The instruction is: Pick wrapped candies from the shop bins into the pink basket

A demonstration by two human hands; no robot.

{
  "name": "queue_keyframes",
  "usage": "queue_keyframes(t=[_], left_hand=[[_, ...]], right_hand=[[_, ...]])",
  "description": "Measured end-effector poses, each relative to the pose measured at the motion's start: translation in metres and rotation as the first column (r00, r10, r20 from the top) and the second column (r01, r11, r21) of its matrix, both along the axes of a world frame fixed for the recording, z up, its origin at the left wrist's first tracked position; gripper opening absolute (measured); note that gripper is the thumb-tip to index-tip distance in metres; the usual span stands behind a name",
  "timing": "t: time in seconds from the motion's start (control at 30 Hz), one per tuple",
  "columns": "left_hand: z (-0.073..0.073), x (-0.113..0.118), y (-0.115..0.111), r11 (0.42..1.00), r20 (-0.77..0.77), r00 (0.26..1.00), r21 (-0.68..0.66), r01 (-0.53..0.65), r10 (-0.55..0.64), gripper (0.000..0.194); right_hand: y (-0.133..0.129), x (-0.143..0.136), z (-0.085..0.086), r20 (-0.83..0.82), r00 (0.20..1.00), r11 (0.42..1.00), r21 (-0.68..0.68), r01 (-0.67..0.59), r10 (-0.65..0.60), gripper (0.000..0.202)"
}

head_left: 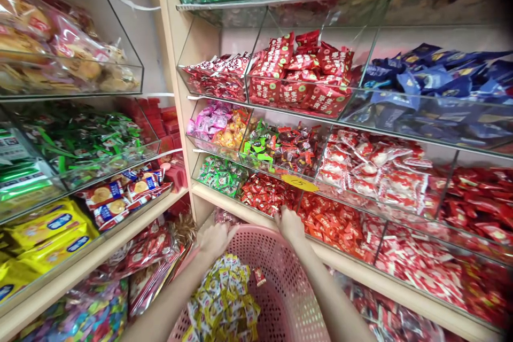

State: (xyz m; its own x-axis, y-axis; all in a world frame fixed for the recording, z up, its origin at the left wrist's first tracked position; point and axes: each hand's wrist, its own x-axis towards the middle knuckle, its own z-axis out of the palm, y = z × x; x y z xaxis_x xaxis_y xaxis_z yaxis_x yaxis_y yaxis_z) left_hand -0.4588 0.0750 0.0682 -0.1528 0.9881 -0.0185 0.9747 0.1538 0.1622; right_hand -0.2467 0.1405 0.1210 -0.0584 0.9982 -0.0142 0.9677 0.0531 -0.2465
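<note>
A pink perforated plastic basket [286, 264] is in front of me at the bottom. Inside it lies a heap of yellow-and-white wrapped candies [224, 299], with a single red-wrapped candy [259, 277] to their right. My left hand [214, 238] is closed over the basket's far-left rim. Beyond the far rim, my right hand [292, 227] reaches to the front of a low bin of small red-wrapped candies [266, 192]. Its fingers are curled at the candies; whatever is between them is hidden.
Clear-fronted bins rise in tiers, with red packets [300, 75], blue packets [441, 80] and red-and-white packets [372, 165]. A yellow price tag [300, 183] hangs above the low bins. Shelves on the left hold yellow packs [52, 230]. A wooden shelf edge [360, 272] runs along the front.
</note>
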Motion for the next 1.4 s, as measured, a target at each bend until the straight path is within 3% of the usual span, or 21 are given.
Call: queue_keyframes(t=[0.33,0.6,0.73,0.93,1.13,1.23,1.33,1.4], left_hand=[[0.007,-0.02,-0.016,0.998,-0.043,0.998,-0.043,-0.044,0.042,0.073],[0.021,-0.036,-0.002,0.987,-0.041,0.991,-0.106,0.123,-0.128,0.07],[0.015,-0.026,0.011,0.982,-0.091,0.984,-0.126,0.139,-0.151,0.08],[0.005,0.004,0.018,0.994,-0.012,0.996,-0.07,0.087,-0.088,0.085],[0.004,0.006,0.014,0.997,-0.028,0.997,-0.038,0.07,-0.071,0.087],[0.004,0.0,0.014,0.996,-0.011,0.997,-0.057,0.072,-0.073,0.087],[0.004,-0.005,0.014,0.994,0.003,0.998,-0.081,0.068,-0.068,0.086],[0.003,-0.005,0.013,0.994,0.011,0.999,-0.091,0.052,-0.052,0.084]], right_hand=[[0.004,0.001,-0.017,-0.125,0.989,0.996,-0.062,0.07,-0.078,0.041],[-0.001,0.0,-0.01,-0.119,0.99,0.997,-0.008,0.072,-0.073,0.036],[-0.003,-0.001,-0.007,-0.08,0.995,0.998,0.022,0.057,-0.055,0.035],[-0.002,0.004,-0.009,-0.044,0.999,1.0,0.013,0.013,-0.013,0.033],[-0.003,0.006,-0.007,0.038,0.999,1.0,0.028,0.006,-0.007,0.033],[-0.01,0.009,-0.001,-0.06,0.998,0.985,0.172,0.016,-0.005,0.037],[-0.022,0.011,0.004,-0.272,0.951,0.938,0.343,-0.05,0.15,0.042],[-0.031,0.008,-0.002,-0.41,0.874,0.944,0.297,-0.141,0.259,0.045]])
